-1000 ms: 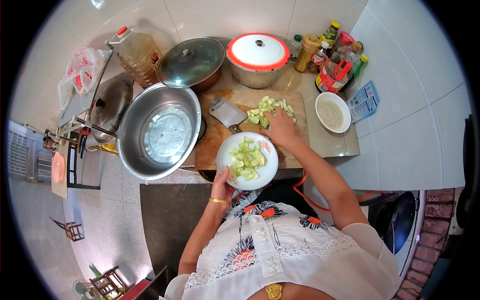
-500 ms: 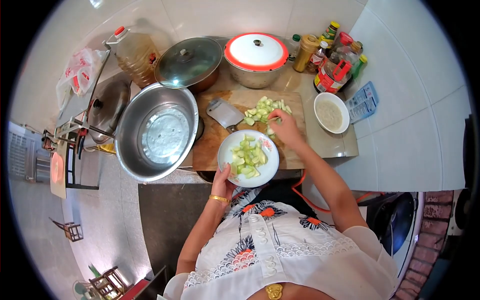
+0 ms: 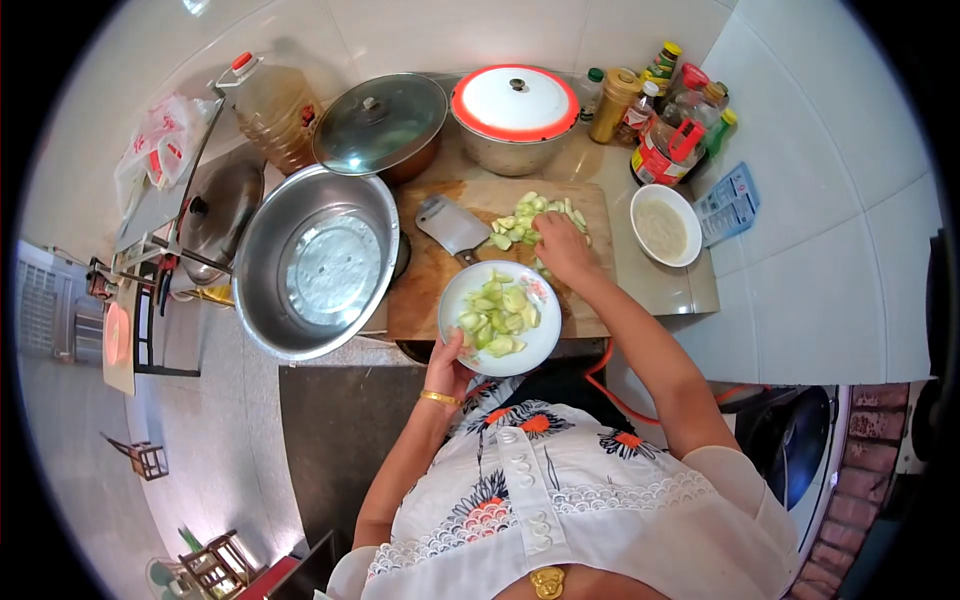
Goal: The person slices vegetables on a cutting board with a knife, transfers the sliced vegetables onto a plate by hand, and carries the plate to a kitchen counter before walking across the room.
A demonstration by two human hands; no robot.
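Note:
My left hand (image 3: 449,367) grips the near left rim of a white plate (image 3: 544,343) with a floral pattern, thumb on top. Pale green cut vegetable pieces (image 3: 497,318) are heaped on this plate, just above the front edge of the wooden cutting board (image 3: 422,300). My right hand (image 3: 563,247) is over a second pile of the same pieces (image 3: 519,222) on the board, its fingers bent down and closed among them; the fingertips are partly hidden. A cleaver (image 3: 453,224) lies flat left of that pile, its handle end close to the plate.
A large metal basin (image 3: 262,290) stands left of the board. Behind are a glass-lidded pan (image 3: 372,125) and a white-lidded pot (image 3: 515,100) with a red rim. A bowl of cloudy liquid (image 3: 664,226) sits right, below several bottles (image 3: 620,105). An oil jug (image 3: 270,110) is back left.
My right hand has moved slightly left and down into the pile on the board. More pieces lie on the plate. My left hand keeps its hold on the rim.

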